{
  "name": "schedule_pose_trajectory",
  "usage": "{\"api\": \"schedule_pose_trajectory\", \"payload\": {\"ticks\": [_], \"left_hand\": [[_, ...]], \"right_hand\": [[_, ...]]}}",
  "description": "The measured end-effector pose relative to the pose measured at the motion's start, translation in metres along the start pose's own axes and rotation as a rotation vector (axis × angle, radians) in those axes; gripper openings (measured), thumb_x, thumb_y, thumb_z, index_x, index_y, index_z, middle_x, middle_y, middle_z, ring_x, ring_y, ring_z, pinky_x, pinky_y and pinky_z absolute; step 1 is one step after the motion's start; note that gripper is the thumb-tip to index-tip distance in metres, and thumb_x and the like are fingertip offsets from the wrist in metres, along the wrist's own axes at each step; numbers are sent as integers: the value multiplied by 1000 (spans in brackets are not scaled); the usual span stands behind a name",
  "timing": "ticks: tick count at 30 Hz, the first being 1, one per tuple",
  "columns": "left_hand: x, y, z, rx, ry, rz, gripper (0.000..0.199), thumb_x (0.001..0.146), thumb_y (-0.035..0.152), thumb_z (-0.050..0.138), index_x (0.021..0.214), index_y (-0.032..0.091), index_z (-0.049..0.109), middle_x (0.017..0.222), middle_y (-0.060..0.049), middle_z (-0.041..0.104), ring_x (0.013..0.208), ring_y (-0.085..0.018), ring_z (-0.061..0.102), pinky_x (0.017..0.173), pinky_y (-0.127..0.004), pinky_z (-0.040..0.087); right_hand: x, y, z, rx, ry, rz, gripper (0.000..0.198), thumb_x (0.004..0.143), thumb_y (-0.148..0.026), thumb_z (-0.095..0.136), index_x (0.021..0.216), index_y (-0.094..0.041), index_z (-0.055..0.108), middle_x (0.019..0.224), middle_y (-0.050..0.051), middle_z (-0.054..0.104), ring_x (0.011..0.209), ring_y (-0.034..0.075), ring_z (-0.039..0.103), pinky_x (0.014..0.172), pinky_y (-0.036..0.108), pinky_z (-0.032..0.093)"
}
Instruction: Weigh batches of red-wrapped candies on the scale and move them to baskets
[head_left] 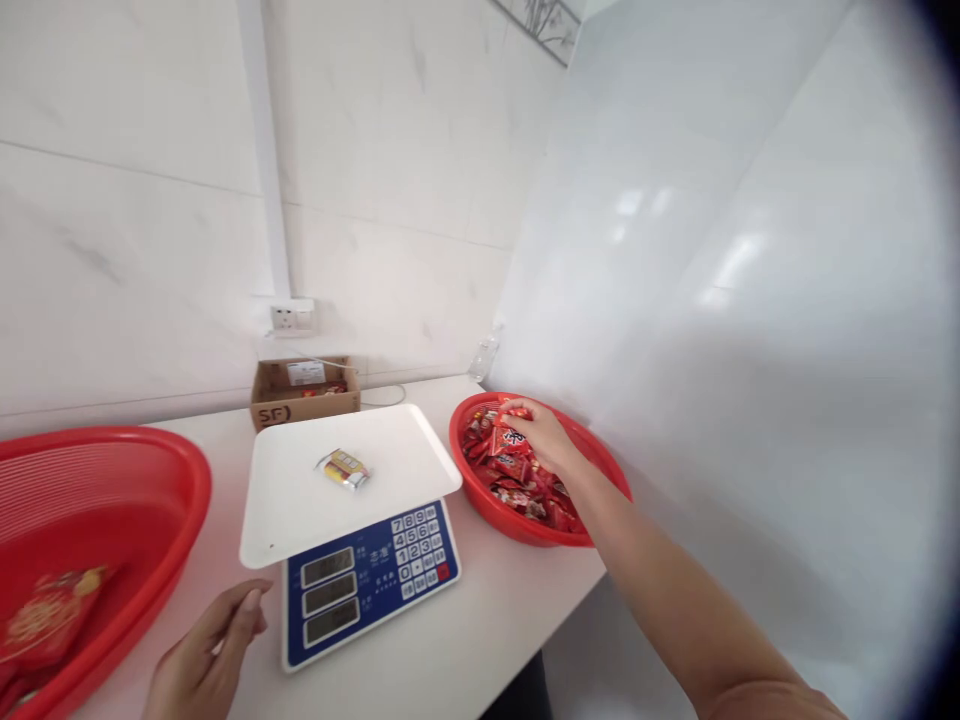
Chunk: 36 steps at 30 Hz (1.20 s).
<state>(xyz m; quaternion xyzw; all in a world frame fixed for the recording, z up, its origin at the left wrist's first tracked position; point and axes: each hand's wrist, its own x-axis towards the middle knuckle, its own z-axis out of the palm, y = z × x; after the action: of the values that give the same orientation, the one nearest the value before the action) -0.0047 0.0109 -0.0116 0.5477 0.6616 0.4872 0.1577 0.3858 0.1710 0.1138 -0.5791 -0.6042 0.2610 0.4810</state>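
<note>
My right hand point(541, 432) reaches into a red plastic basin point(495, 512) on the right, with its fingers closed on a red snack packet point(508, 440). Many small wrapped packets, mostly red, lie heaped below it. My left hand point(210, 648) rests near the scale's lower left corner. Its fingers are curled, the thumb lies against them, and nothing shows in them. Between the hands stands a digital scale point(360, 625) with a blue keypad panel and a white tray point(300, 500). One small yellow and clear wrapped packet point(345, 468) lies on that tray.
At the left edge stands a larger red basin point(196, 480) with a red and gold packet point(54, 612) inside. Behind the scale, a cardboard box point(304, 408) holds a few small packets. A wall socket point(291, 318) and a cable are nearby. Smooth panelling rises on the right.
</note>
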Motion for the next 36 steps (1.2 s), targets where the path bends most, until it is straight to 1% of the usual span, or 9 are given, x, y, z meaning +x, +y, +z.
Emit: {"api": "schedule_pose_trajectory", "payload": {"ticks": [3,6,10,13,19,23,26,30,36], "left_hand": [[0,10,-7,-31,-77,-16,44,74,62,45,84,23,63,62,1,60,59,-14,60,58,-22,50],[-1,17,-12,-48,-42,-55,41,77,57,43,84,22,62,60,1,58,58,-14,57,57,-23,49],[0,15,-12,-66,-42,-87,40,79,55,43,85,21,62,60,1,57,58,-15,56,57,-24,47],[0,12,-11,-86,-53,-94,40,80,55,42,88,21,61,61,1,56,60,-15,56,58,-25,47],[-2,15,-10,-99,-88,-85,39,80,55,42,88,21,61,62,1,56,60,-15,56,58,-25,46],[-2,15,-9,-101,-100,-87,38,80,54,43,86,21,61,61,1,56,60,-15,55,59,-25,46],[-2,14,-9,-101,-106,-89,37,80,53,43,87,22,60,61,2,56,60,-14,55,59,-24,46],[-3,14,-10,-97,-106,-89,37,80,53,44,86,22,61,61,1,57,60,-14,56,58,-24,46],[-3,14,-8,-104,-119,-100,39,80,55,42,86,21,61,62,1,56,61,-15,56,60,-25,47]], "right_hand": [[-8,-25,63,50,-111,-88,16,70,-26,56,84,-20,60,89,1,66,83,15,61,77,29,48],[-18,-38,119,64,-210,-139,12,72,-24,54,83,-20,60,82,0,66,77,15,61,75,30,48],[-24,-44,161,41,-270,-179,11,75,-21,51,84,-20,58,81,0,65,77,14,62,75,30,48],[-21,-47,166,-4,-280,-225,13,75,-20,50,86,-21,58,87,1,64,81,14,61,77,31,47],[-16,-54,155,-103,-322,-333,18,73,-14,53,87,-22,63,98,2,63,97,16,57,91,33,41],[-16,-57,149,-145,-508,-360,21,75,-16,54,90,-23,67,97,1,67,91,16,61,87,32,44],[-16,-57,144,-192,-645,-374,29,76,-14,52,98,-23,68,108,1,67,100,17,60,90,31,44],[-17,-56,139,-268,-590,-365,38,76,-10,50,108,-23,65,116,3,64,105,17,58,91,31,44],[-26,-57,140,-286,-489,-374,39,78,-17,57,117,-25,58,111,6,63,96,16,60,86,33,46]]}}
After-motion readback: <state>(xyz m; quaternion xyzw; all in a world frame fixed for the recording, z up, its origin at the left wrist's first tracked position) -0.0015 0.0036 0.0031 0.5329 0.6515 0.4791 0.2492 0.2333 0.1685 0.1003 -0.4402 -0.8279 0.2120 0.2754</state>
